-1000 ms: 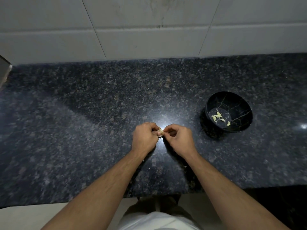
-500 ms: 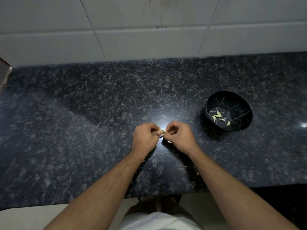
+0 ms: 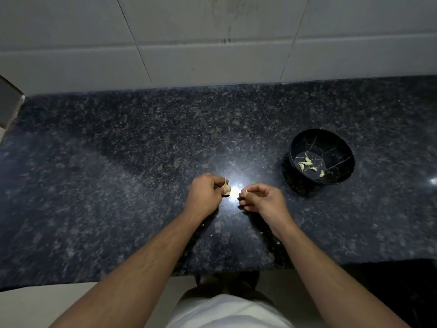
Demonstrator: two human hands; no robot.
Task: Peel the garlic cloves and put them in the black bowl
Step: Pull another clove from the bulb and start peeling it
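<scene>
The left hand (image 3: 205,194) curls around a small garlic piece (image 3: 226,187), steadying it above the granite counter (image 3: 118,162). The right hand (image 3: 262,201) pinches a pale scrap (image 3: 245,191), likely peeled skin or a clove. Peeled cloves (image 3: 307,165) lie in the black bowl (image 3: 340,147), placed within easy right-hand reach.

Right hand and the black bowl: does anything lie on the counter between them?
In the head view, nothing: only bare dark granite counter separates the right hand from the black bowl.
</scene>
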